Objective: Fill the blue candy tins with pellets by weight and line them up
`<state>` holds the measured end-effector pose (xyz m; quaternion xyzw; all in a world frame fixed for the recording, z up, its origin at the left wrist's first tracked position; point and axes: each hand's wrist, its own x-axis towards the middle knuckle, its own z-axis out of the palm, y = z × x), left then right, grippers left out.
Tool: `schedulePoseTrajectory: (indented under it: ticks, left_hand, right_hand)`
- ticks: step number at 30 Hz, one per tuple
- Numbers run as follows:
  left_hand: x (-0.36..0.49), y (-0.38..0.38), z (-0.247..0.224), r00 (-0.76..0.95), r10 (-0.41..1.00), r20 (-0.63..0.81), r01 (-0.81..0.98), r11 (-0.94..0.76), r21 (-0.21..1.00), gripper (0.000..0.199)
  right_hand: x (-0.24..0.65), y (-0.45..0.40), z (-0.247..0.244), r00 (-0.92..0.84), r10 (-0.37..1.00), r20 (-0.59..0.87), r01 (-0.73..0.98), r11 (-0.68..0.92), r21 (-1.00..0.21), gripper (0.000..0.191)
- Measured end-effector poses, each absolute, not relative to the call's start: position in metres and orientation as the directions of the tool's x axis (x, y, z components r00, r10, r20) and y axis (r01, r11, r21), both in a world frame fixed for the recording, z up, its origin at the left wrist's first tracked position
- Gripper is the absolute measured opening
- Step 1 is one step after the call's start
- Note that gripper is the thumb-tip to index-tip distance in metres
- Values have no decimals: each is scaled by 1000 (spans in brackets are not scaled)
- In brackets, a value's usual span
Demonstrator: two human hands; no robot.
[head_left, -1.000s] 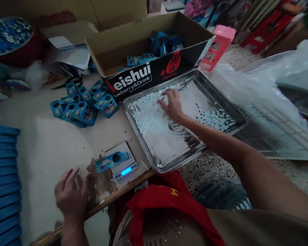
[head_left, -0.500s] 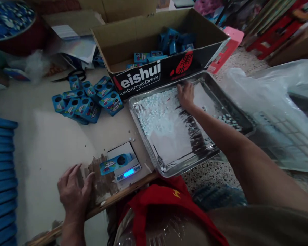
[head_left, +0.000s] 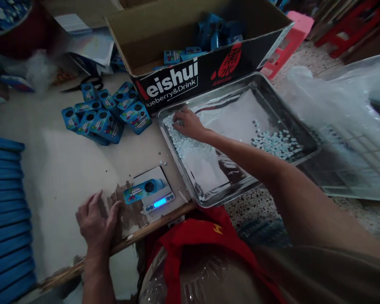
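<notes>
My right hand reaches into the metal tray, its curled fingers among the pale blue tablets at the left end; whether any are between the fingers is too small to tell. A second heap of tablets lies at the tray's right side. My left hand rests on the table's worn front edge with fingers apart, holding nothing. To its right, a blue packet with a dark round hole lies across a small scale, whose display glows blue.
Several blue packets stand grouped on the table. Behind the tray is a cardboard box with more packets. Blue stacked pieces line the left side. Scissors, a red bowl and a pink stool are further back.
My right hand has moved left across the tray to the left-end tablets. More tablets now show at the tray's right side. The view has shifted slightly; my left hand remains at the table edge.
</notes>
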<state>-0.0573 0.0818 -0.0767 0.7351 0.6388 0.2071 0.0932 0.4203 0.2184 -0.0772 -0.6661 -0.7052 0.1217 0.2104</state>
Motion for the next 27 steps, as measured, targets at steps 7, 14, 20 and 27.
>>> schedulePoseTrajectory:
  ticks: [7, 14, 20, 27]
  left_hand:
    - [-50, 77, -73, 103, 975, 195, 894, -177, 412, 65]
    - [-51, 76, -75, 113, 972, 206, 907, -186, 377, 65]
    - [-52, 75, -77, 113, 971, 212, 908, -188, 375, 68]
    - [-49, 76, -78, 89, 972, 219, 913, -168, 372, 69]
  right_hand:
    - [473, 99, -66, -169, 951, 259, 856, 272, -440, 70]
    - [467, 124, -95, -404, 911, 82, 858, 408, -311, 116]
    - [450, 162, -93, -642, 761, 91, 718, 639, -277, 84]
    - [430, 150, -75, -676, 737, 23, 724, 670, -166, 23]
